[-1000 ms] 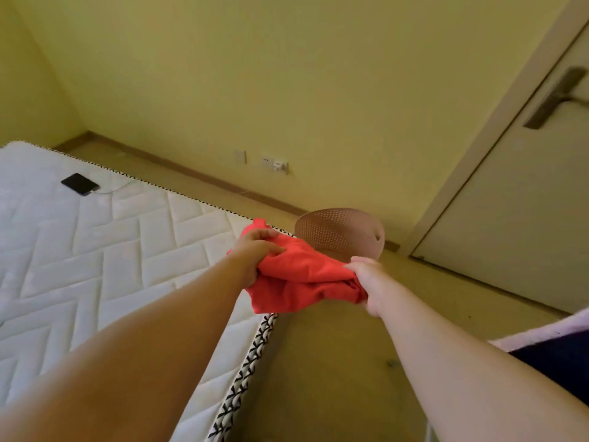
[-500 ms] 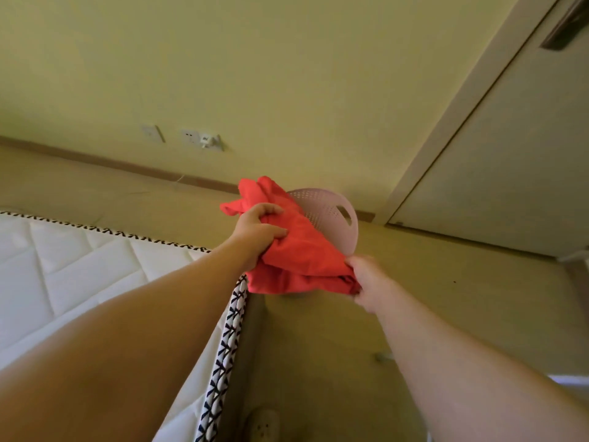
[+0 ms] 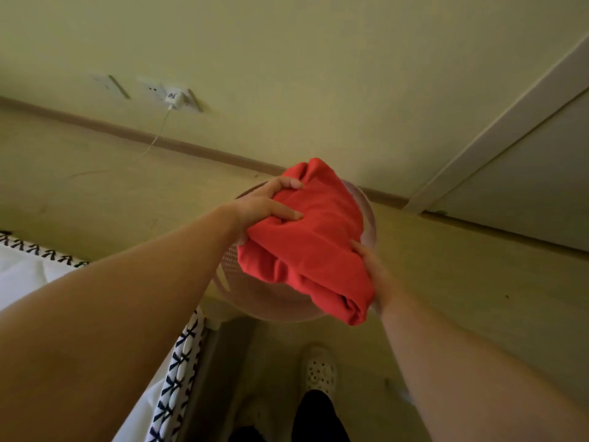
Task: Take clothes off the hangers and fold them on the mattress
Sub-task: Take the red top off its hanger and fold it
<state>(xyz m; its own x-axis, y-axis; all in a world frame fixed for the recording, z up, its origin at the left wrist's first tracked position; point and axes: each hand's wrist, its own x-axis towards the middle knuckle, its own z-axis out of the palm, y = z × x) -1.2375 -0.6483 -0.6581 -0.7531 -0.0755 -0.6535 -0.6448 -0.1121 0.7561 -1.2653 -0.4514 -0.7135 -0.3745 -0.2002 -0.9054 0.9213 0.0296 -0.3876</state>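
A folded red garment (image 3: 314, 240) is held between both hands, right over a pale pink perforated basket (image 3: 228, 266) that stands on the floor. My left hand (image 3: 266, 207) grips its upper left side, fingers spread on top. My right hand (image 3: 373, 269) holds its lower right edge from underneath. The white mattress (image 3: 25, 272) with a black-and-white patterned border shows only at the lower left, behind my left forearm. No hangers are in view.
A wall with sockets and a plugged white charger (image 3: 173, 98) with its cable runs behind. A door and frame (image 3: 510, 161) stand at the right. My foot in a white perforated shoe (image 3: 320, 370) is on the floor below the basket.
The view has swung right, away from the mattress. Both hands carried the red garment off the mattress edge and over the pink basket, which is now close below it.
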